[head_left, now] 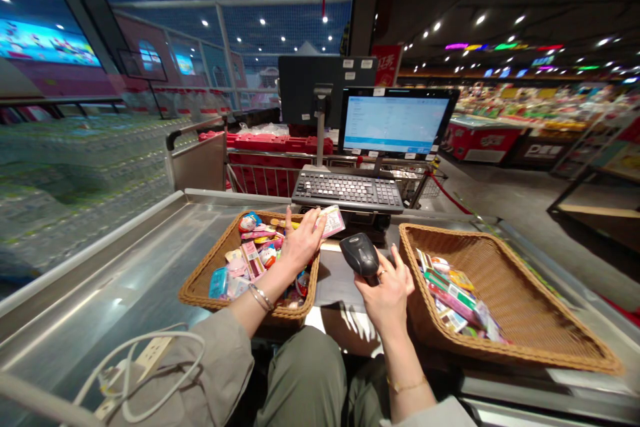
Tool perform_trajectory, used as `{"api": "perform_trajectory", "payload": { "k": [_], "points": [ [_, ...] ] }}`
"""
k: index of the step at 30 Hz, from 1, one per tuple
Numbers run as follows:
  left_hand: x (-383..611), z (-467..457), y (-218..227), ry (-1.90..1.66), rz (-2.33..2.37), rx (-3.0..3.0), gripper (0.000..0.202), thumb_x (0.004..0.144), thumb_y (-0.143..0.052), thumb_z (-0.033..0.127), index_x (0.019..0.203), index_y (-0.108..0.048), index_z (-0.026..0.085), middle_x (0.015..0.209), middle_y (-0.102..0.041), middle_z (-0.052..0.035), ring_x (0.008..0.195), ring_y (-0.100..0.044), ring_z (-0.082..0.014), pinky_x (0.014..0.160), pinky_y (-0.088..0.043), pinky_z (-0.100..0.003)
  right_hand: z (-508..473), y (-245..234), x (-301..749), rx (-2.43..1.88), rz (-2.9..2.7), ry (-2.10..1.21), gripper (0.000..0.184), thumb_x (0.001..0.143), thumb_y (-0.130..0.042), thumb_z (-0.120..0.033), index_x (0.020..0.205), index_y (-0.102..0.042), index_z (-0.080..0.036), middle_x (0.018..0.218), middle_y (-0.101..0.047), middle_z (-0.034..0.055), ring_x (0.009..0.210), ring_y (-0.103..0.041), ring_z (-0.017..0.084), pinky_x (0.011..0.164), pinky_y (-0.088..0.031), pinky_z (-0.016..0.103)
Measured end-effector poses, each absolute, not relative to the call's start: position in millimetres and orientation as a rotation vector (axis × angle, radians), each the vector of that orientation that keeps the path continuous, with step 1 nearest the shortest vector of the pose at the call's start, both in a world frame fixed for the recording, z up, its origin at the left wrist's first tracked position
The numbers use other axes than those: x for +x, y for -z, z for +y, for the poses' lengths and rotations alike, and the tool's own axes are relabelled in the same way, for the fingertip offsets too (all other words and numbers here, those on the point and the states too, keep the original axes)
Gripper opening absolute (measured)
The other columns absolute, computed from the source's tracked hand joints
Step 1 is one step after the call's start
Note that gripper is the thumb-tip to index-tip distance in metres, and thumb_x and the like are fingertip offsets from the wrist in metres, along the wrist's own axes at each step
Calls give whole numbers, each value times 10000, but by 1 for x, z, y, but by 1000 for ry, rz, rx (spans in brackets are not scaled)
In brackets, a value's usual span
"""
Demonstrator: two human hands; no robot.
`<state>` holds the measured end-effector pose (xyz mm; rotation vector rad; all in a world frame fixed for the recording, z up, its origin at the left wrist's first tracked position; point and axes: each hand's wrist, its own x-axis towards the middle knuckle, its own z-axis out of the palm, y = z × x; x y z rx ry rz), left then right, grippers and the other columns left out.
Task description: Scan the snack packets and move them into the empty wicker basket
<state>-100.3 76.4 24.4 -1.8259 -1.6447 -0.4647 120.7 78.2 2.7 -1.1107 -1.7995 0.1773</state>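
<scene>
A supermarket hall point(505, 113) spreads out ahead, with colourful stalls in the distance and shrink-wrapped stacks of bottled water point(75, 180) to the left. The view looks down from a seated person over a stainless steel worktop point(110, 273). Beyond it stand a point-of-sale monitor point(395, 123) showing a pale blue screen, the dark back of a second display point(305, 87), and a black keyboard point(347, 190). Red crates point(270, 143) sit further back behind a metal rail.

Two wicker baskets rest on the worktop. The left wicker basket point(200, 293) is packed with small sweets and toy packets in bright wrappers, plus a few round capsules. The right wicker basket point(530, 307) holds a smaller group of flat, colourful packets point(450, 297), gathered toward its near left side.

Between the baskets, the left hand point(303, 240), with a silver bangle point(261, 297) at the wrist, hovers over the left basket. Its fingers point(310, 220) close on a pink-and-white packet point(331, 220), which sticks out past them. The right hand point(385, 293) has its fingers wrapped firmly around a black handheld barcode scanner point(361, 255), whose nose points toward the packet. A white power strip point(153, 355) and looped cable lie on the person's lap.
</scene>
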Motion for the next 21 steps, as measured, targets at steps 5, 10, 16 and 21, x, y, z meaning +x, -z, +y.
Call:
{"api": "perform_trajectory", "payload": {
  "k": [5,10,16,21],
  "points": [
    [-100,77,-24,464,-1645,-1824,455,959,-477,251,1402,-462,151,1471,-489,-225,1377,-463,-291,1146,145,-666,77,-5,121,-1103,-1802,-190,195,754,-629,-338,899,-721,-244,1227,-685,69,1359,-401,340,1071,-208,570],
    [-100,79,-23,478,-1642,-1825,449,963,-483,260,1399,-464,153,1469,-489,-228,1378,-461,-291,1150,130,-671,78,-3,122,-1104,-1812,-189,204,758,-627,-346,908,-716,-239,1230,-682,73,1365,-395,336,1078,-204,571],
    [-99,81,-24,474,-1627,-1810,438,956,-512,266,1378,-480,155,1458,-502,-232,1360,-483,-299,1140,184,-648,78,-2,123,-1089,-1827,-167,186,760,-638,-328,910,-714,-248,1200,-696,61,1383,-387,325,1088,-199,570],
    [-98,81,-24,469,-1625,-1806,458,943,-540,263,1383,-477,154,1472,-489,-222,1362,-482,-295,1148,156,-656,77,-3,124,-1092,-1843,-160,176,768,-630,-326,905,-711,-250,1220,-688,54,1387,-379,332,1085,-189,586]
  ]
}}
